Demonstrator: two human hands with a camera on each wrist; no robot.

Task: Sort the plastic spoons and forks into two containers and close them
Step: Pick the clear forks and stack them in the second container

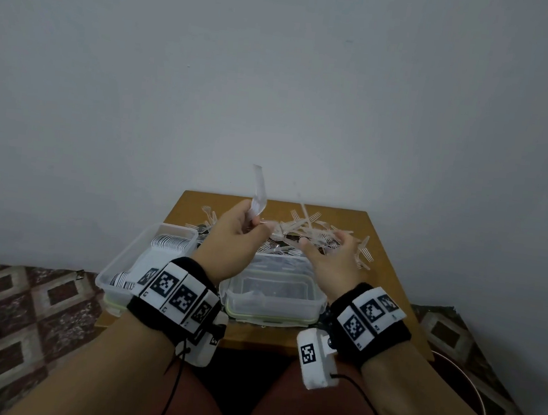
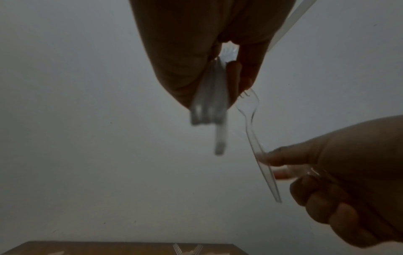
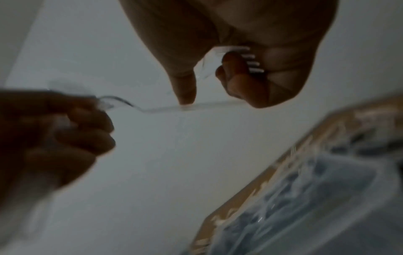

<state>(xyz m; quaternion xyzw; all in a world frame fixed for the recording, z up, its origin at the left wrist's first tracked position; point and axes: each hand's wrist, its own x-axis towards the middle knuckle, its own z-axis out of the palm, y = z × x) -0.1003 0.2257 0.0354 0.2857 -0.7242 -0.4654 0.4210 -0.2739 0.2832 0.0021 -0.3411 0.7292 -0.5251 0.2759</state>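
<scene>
A small square orange-brown wooden table [image 1: 385, 251] is set against a plain pale grey wall [image 1: 278, 74]. A brown-and-cream diamond-patterned carpet [image 1: 21, 317] is spread beneath the table.

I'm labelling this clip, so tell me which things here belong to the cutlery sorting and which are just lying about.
Belongs to the job:
- left hand, gripping a bunch of cutlery
- right hand, pinching a clear fork
- pile of forks on the table
- left container, with stacked cutlery
- right container

Just lying about:
- patterned rug
- white wall
</scene>
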